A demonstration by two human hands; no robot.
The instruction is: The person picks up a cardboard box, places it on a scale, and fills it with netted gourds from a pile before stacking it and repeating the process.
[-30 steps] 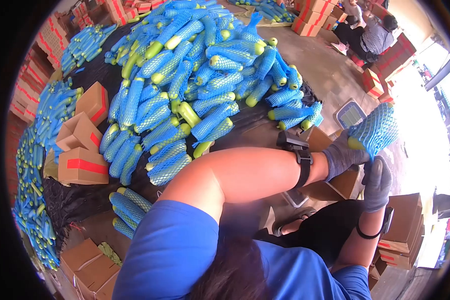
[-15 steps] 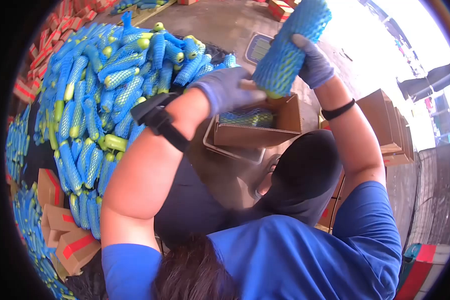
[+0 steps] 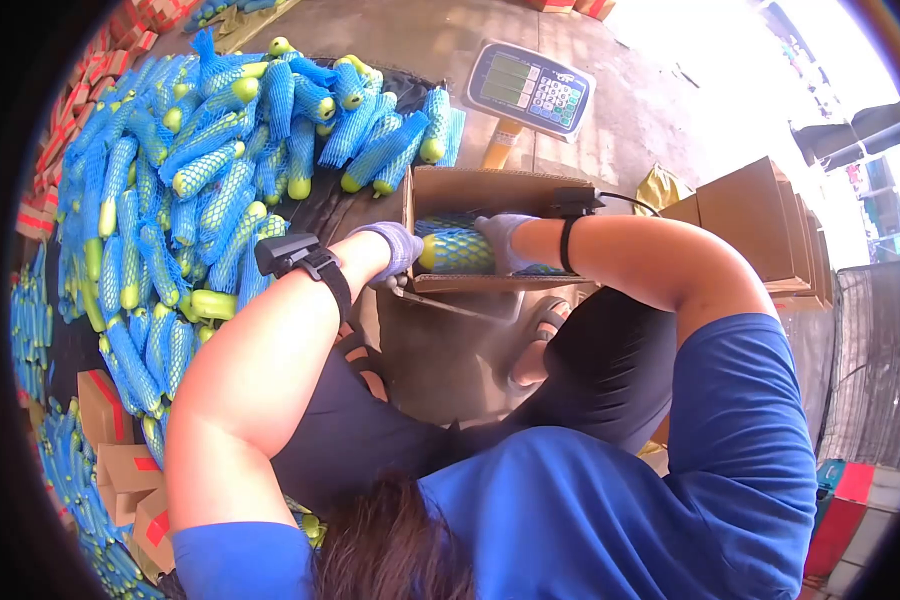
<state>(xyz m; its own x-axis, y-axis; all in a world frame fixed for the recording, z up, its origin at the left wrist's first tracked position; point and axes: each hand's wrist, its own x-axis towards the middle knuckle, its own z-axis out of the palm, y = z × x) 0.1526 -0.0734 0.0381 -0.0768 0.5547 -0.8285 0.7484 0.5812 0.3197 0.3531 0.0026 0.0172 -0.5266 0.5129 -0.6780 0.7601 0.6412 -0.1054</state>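
Inside the carton (image 3: pixel 515 188), the right hand (image 3: pixel 505 242) rests on a netted vegetable (image 3: pixel 460 254), the left hand (image 3: pixel 400 252) apparently steadying the carton's end, each grip's closure too hidden to tell.

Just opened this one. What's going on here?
A person's gloved right hand is inside an open cardboard box, on a net-wrapped green vegetable. The gloved left hand is at the box's left end. A large pile of similar netted vegetables lies to the left, and a keypad display stands beyond the box.
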